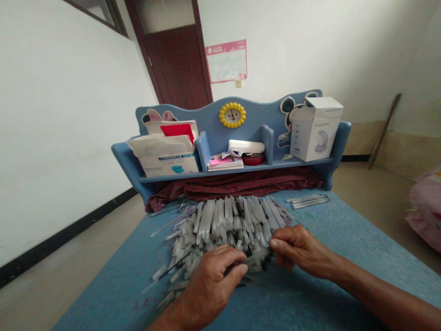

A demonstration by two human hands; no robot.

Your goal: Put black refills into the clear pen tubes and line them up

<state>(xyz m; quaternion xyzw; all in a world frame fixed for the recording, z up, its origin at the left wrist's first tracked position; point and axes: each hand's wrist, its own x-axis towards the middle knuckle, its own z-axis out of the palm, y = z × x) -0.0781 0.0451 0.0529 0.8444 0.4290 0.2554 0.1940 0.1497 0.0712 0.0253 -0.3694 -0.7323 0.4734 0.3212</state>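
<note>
A big heap of translucent whitish plastic pen parts (220, 220), with some black pieces among them, lies on the blue desk (344, 243). At the heap's near edge is my left hand (217, 280), its fingers curled toward the thumb; what they hold, if anything, is hidden. My right hand (299, 248) is closed in a pinch at the heap's right side, close to a translucent piece. I cannot make out what is between those fingertips. Several slim pens (308, 201) lie side by side at the back right of the desk.
Behind the heap stands a blue shelf (289, 166) with a mask box (168, 163), papers (225, 163), a red round tin (253, 159) and a white carton (315, 133). Under it lies a red checked cloth (237, 183). A pink bundle (427, 207) is at far right.
</note>
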